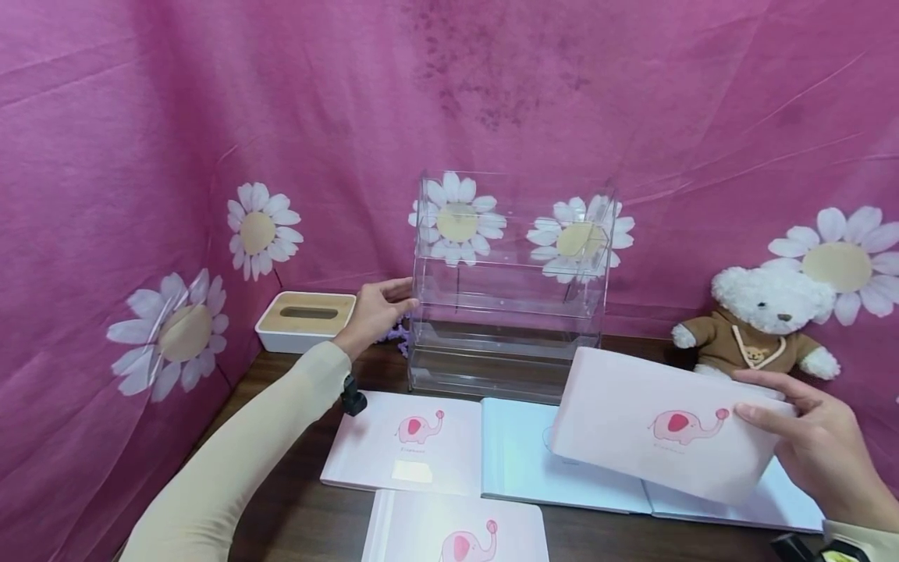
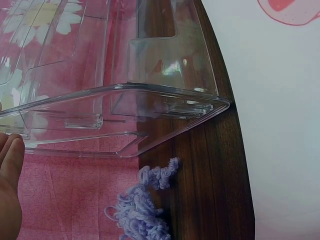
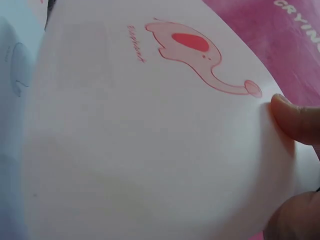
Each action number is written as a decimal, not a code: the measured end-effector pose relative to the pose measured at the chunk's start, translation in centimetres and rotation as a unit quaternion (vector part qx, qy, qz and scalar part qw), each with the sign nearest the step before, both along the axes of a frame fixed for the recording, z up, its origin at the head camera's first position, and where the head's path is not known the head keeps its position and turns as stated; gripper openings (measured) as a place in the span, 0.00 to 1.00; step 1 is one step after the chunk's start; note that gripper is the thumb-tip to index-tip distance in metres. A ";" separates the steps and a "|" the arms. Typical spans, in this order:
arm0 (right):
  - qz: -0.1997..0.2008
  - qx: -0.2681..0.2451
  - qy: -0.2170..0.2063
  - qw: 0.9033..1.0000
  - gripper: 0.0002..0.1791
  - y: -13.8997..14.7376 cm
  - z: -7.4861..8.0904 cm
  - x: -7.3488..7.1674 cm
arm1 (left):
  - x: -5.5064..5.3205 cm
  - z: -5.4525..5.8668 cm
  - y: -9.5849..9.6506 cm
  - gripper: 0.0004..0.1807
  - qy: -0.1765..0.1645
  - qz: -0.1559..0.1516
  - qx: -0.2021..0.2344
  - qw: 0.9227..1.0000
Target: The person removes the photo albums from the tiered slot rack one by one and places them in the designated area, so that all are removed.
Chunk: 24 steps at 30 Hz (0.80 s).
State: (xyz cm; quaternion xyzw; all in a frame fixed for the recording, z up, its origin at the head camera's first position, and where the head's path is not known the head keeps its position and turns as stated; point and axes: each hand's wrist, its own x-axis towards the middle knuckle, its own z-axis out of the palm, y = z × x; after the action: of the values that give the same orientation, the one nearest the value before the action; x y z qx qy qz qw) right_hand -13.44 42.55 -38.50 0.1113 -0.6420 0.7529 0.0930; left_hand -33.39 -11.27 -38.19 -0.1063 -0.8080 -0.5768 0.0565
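Note:
My right hand [image 1: 818,437] pinches a pale pink booklet [image 1: 618,414] by its right edge, thumb on the cover. The booklet, printed with a pink elephant, is tilted above the table; its cover [image 3: 125,130] fills most of the right wrist view. My left hand [image 1: 379,312] touches the left side of a clear tiered display rack [image 1: 506,343], its fingers fairly straight. In the left wrist view, fingertips [image 2: 12,155] rest by the edge of the rack [image 2: 165,95]. No booklet shows on the rack's tiers.
Below the rack lie a pink elephant booklet [image 1: 386,421], light blue booklets [image 1: 516,445] and another pink booklet [image 1: 414,531]. A tissue box [image 1: 288,341] stands at left, a white teddy bear [image 1: 765,297] at right. Purple yarn [image 2: 142,215] lies beside the rack.

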 end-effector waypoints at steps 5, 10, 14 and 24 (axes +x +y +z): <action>0.030 0.038 -0.021 0.999 0.31 1.0 -0.9 0.9 | 0.0 0.0 0.0 0.26 0.001 -0.003 0.002 1.000; 0.068 0.061 -0.065 0.994 0.32 1.4 -1.8 1.5 | 0.0 -0.2 0.0 0.27 -0.006 -0.001 0.004 1.000; 0.141 0.048 -0.097 0.984 0.33 1.6 -2.4 1.9 | 0.0 -0.1 -0.1 0.27 -0.004 -0.002 0.003 1.000; 0.289 -0.017 -0.240 0.927 0.33 0.9 -3.9 3.0 | -0.1 0.0 -0.1 0.27 -0.008 -0.004 -0.002 1.000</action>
State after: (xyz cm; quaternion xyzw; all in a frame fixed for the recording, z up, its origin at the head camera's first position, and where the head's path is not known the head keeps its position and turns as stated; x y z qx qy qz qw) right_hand -10.44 43.41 -42.38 0.1066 -0.5727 0.7619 -0.2831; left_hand -33.46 -11.37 -38.16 -0.1050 -0.8094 -0.5759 0.0474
